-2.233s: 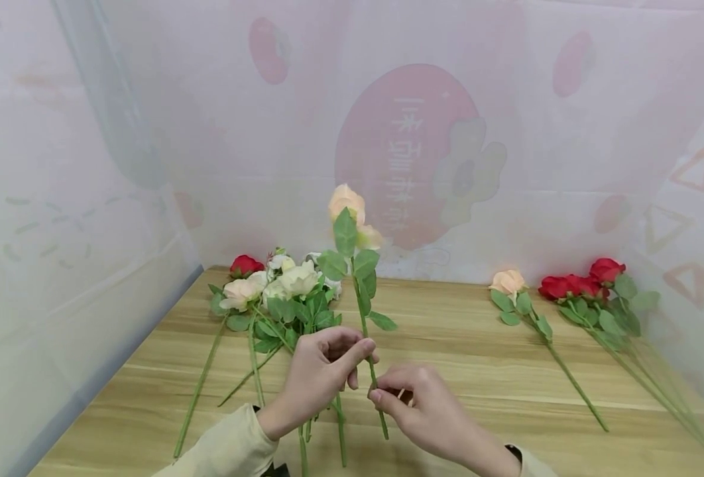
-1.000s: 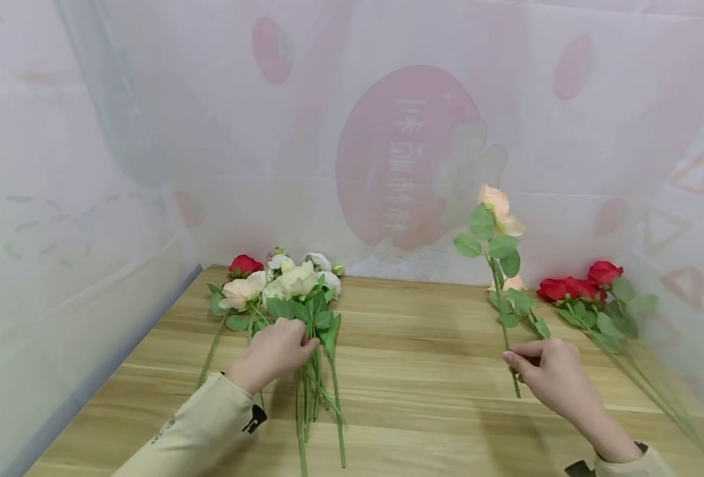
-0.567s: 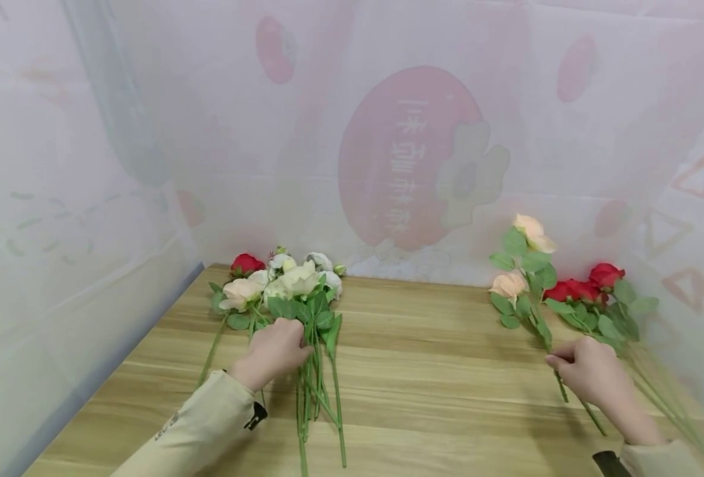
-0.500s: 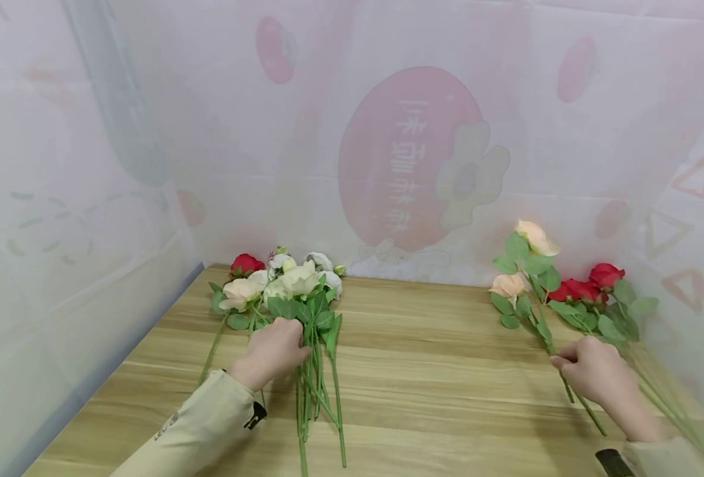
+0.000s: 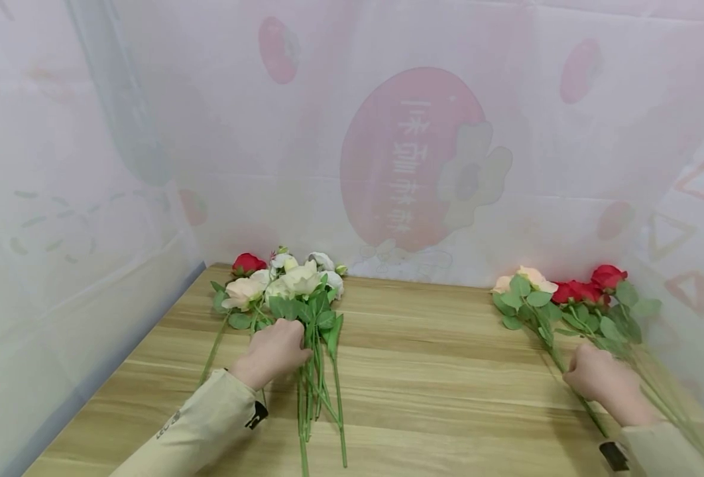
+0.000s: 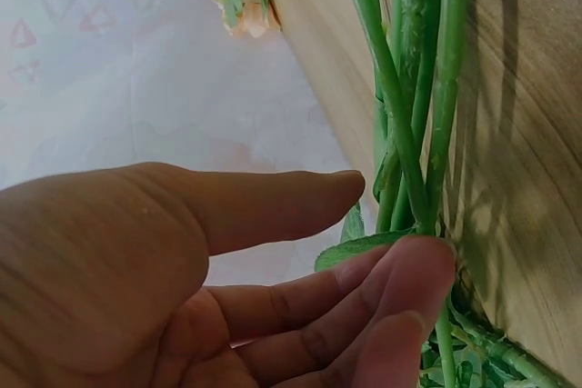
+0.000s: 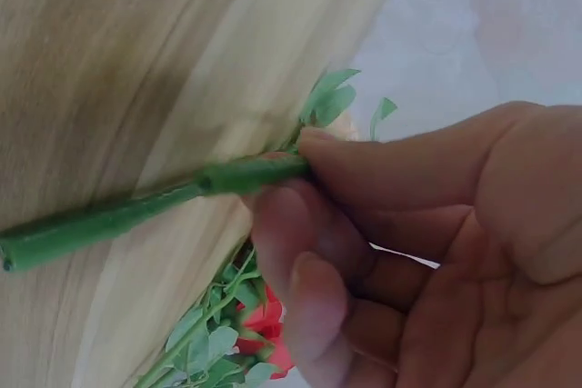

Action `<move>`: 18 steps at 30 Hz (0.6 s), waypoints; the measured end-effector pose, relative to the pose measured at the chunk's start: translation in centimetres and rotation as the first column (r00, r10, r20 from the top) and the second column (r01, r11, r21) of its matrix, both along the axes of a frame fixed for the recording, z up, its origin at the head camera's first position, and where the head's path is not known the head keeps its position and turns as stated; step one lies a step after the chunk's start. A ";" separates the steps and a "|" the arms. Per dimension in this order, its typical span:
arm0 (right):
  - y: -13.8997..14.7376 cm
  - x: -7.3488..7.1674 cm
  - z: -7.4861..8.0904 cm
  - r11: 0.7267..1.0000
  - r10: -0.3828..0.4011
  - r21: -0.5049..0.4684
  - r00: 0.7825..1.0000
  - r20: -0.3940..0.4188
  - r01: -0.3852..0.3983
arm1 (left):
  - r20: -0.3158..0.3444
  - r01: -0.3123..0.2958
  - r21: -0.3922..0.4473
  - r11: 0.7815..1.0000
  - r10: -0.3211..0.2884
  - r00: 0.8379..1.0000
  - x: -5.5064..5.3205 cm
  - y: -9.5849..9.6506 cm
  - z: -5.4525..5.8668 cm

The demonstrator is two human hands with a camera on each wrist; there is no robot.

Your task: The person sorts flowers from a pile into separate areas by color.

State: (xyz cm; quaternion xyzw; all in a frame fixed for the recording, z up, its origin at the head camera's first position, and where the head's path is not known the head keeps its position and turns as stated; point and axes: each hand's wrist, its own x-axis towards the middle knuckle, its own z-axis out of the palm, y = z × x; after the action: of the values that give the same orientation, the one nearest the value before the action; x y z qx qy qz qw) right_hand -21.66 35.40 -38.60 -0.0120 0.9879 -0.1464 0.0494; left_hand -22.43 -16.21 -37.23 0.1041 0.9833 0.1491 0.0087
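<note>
My right hand (image 5: pixel 605 383) pinches the green stem (image 7: pixel 250 174) of a peach rose (image 5: pixel 537 279) between thumb and forefinger. Its bloom lies at the back right, overlapping a second peach rose (image 5: pixel 501 285), whose longer stem (image 7: pixel 100 224) runs along the table beyond the fingers. On the left, my left hand (image 5: pixel 277 351) is beside a bunch of green stems (image 6: pixel 414 88), under white roses (image 5: pixel 301 278). In the left wrist view its thumb stands apart from the fingers, with nothing gripped between them; the fingertips are right at the stems.
Several red roses (image 5: pixel 585 291) lie just right of the peach ones. A red rose (image 5: pixel 248 264) and a pale peach rose (image 5: pixel 243 292) lie at the left of the white bunch. Behind the wooden table (image 5: pixel 417 371) hangs a printed cloth (image 5: pixel 304 152).
My right hand has carried the peach rose rightward and lowered it onto the other peach rose. My left hand has let go of its stem and moved left to the white bunch.
</note>
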 end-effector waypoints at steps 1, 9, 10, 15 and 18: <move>0.0 -0.1 -0.3 1.000 0.013 -0.007 1.000 -0.009 -0.013 | 0.000 -0.001 0.000 1.000 0.001 1.000 0.0 0.0 0.0; -0.8 -0.5 -0.9 0.999 0.032 -0.018 0.999 0.022 -0.032 | -0.001 -0.011 -0.003 1.000 0.011 1.000 0.0 -0.1 0.0; -0.9 -0.5 -0.9 1.000 0.026 -0.014 0.999 0.027 -0.026 | 0.000 -0.012 0.001 1.000 0.012 1.000 0.0 -0.1 0.0; -1.0 -0.3 -0.6 1.000 -0.019 0.015 1.000 0.020 0.018 | 0.002 -0.018 0.020 1.000 0.017 1.000 0.1 -0.3 0.4; -1.4 -0.1 -0.4 1.000 -0.018 0.015 1.000 -0.025 0.018 | 0.008 -0.046 0.022 0.999 0.046 0.999 0.0 -0.6 0.8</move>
State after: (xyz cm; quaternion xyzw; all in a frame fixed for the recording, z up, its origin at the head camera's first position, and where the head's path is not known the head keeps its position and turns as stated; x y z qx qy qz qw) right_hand -21.74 34.05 -39.00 -0.0046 0.9896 -0.1392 0.0359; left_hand -22.46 -16.77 -36.43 0.0808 0.9837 0.1604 0.0076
